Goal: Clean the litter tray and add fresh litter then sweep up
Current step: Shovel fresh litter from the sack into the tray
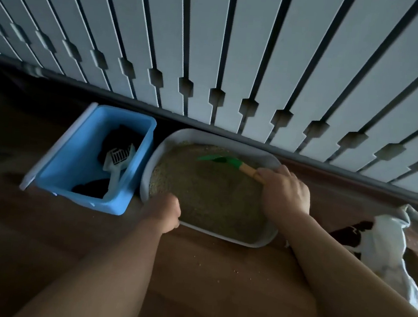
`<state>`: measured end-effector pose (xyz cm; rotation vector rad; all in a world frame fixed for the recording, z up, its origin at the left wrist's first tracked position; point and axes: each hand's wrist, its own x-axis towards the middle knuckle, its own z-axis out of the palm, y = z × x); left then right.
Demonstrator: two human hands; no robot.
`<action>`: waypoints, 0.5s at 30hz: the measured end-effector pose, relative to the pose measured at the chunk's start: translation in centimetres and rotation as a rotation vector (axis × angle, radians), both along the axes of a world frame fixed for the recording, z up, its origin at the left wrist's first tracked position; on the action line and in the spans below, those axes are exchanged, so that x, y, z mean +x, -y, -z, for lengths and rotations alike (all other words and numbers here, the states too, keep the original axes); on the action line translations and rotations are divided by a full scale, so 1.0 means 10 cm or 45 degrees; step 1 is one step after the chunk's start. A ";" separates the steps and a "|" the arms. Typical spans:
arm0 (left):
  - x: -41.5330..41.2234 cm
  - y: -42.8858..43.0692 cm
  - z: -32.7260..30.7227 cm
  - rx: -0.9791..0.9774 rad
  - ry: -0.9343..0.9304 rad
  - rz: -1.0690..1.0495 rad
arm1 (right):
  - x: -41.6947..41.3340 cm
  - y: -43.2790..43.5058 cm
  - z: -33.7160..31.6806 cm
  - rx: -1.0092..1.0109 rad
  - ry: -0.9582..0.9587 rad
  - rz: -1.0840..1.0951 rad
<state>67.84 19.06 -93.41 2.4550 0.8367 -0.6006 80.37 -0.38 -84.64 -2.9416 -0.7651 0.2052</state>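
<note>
The right hand (286,193) is gripping a green scoop (218,159) over the litter (211,195), while the left hand (164,213) is holding the grey tray (149,167) rim, beside a blue bin (72,158).

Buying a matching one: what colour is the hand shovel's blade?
The shovel blade is green; the head view shows it.

No text, label, brand, number or sign can be read anywhere in the head view. The white bag (388,241) on the floor at the right shows dark patches, but it is too crumpled and dim to tell whether they are letters.
</note>
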 end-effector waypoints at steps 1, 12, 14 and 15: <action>0.01 -0.02 0.01 0.000 0.000 0.004 | 0.01 -0.08 0.01 -0.002 0.003 -0.031; 0.11 -0.11 0.21 0.073 -0.046 0.076 | 0.18 -0.44 0.30 -0.089 -0.002 -0.079; 0.13 -0.10 0.22 0.087 -0.066 0.089 | 0.21 -0.29 0.29 -0.062 -0.039 0.025; 0.13 -0.09 0.22 0.109 -0.083 0.101 | 0.22 -0.21 0.27 -0.051 -0.058 0.073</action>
